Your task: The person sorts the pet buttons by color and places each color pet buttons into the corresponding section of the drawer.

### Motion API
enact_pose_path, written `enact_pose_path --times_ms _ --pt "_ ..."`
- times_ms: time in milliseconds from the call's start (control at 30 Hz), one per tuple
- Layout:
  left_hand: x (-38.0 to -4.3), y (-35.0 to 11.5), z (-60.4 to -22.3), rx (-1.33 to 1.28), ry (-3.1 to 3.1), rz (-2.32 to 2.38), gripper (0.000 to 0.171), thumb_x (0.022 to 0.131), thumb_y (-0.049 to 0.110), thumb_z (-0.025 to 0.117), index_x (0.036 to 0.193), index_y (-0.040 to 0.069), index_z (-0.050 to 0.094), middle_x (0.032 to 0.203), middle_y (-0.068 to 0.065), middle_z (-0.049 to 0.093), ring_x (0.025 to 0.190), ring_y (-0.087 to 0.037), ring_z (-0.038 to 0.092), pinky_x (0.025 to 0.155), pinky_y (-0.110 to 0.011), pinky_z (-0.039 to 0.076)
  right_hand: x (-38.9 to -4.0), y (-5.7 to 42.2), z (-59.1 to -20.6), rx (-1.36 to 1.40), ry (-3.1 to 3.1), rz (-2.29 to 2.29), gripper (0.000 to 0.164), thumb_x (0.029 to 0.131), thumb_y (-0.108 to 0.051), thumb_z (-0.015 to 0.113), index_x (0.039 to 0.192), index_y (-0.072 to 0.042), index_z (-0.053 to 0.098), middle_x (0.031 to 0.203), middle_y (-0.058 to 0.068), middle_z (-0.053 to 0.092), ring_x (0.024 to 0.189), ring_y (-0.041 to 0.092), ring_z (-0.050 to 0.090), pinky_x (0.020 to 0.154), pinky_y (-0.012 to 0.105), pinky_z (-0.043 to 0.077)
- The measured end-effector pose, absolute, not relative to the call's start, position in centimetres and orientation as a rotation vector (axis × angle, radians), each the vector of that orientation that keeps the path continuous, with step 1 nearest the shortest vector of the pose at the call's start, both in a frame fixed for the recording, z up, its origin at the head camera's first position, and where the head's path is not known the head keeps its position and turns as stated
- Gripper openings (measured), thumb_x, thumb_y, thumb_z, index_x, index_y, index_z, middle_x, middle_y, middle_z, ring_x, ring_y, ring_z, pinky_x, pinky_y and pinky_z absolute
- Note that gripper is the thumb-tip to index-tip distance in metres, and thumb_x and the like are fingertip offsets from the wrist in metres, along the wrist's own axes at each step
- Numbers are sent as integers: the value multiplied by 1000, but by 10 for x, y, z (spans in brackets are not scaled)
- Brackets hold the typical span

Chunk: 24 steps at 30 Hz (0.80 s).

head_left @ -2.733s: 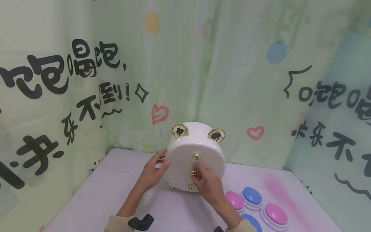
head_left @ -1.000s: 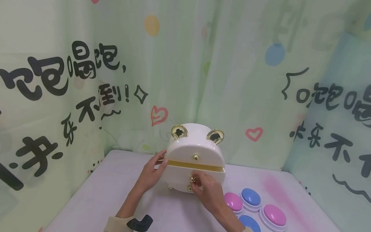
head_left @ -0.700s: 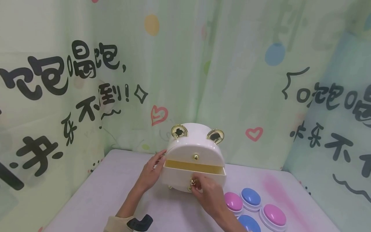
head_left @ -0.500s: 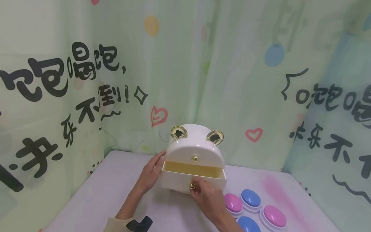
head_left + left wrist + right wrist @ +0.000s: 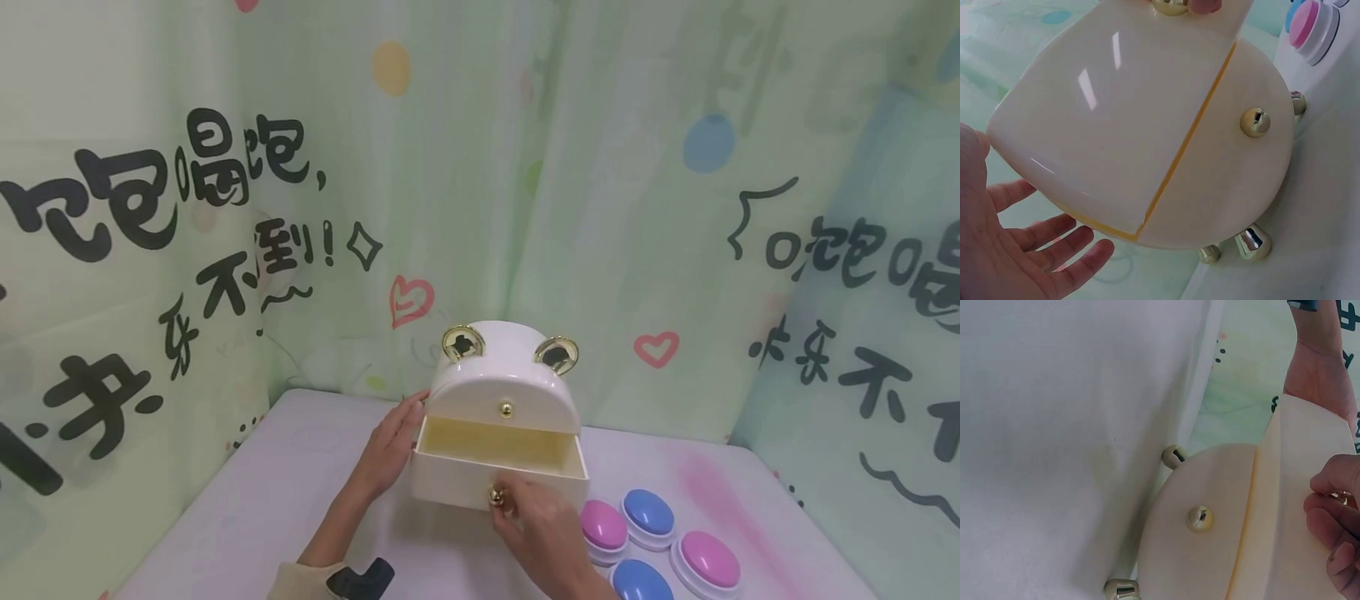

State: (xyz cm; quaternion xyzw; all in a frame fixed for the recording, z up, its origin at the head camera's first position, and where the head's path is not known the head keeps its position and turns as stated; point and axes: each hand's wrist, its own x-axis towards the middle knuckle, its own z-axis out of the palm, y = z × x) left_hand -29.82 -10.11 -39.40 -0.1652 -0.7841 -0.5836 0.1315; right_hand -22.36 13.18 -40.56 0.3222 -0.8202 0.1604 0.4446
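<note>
R hand (image 5: 542, 521) grip pinches drawer knob (image 5: 496, 497), knob mostly hidden; L hand (image 5: 390, 448) flat, grip apart.

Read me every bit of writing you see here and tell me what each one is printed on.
"喝饱," in black on the green backdrop curtain, left side.
"不到!!" on the same curtain, below it.
"吃饱喝" on the right panel of the curtain, cut off by the frame edge.
"快乐不" below that, also cut off.
The large characters at the far left are cropped and unreadable.
No writing on the white drawer box or the push buttons.
</note>
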Motion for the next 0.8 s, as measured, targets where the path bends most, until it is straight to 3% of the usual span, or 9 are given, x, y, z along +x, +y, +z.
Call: enact_pose_path --times_ms 167,433,667,800 --pt "-298 -101 -394 -478 -2277 -1709 51 103 48 29 143 21 45 143 -8 46 127 -30 47 88 -43 52 -218 132 -405 863 -1998 432 27 66 -5 74 88 -15 62 72 -9 64 61 2 58 56 12 46" --pt "-301 -100 -390 -483 -2291 -1724 47 106 35 28 144 11 42 145 -16 42 129 -36 45 89 -47 51 -214 132 -406 889 -1970 420 28 65 -5 74 89 -14 62 72 -8 64 60 2 57 54 10 44" --pt "-300 -101 -392 -498 -2271 -1720 50 104 44 28 143 18 45 142 -12 46 125 -31 49 88 -42 52 -209 131 -407 897 -1939 400 27 66 -7 74 91 -12 64 73 -7 65 60 2 58 54 10 44" --pt "-297 -101 -391 -511 -2259 -1751 49 105 41 28 144 15 44 142 -14 46 124 -33 49 89 -44 51 -207 131 -408 889 -1927 384 24 68 -9 73 90 -13 65 73 -7 65 60 2 58 54 10 44"
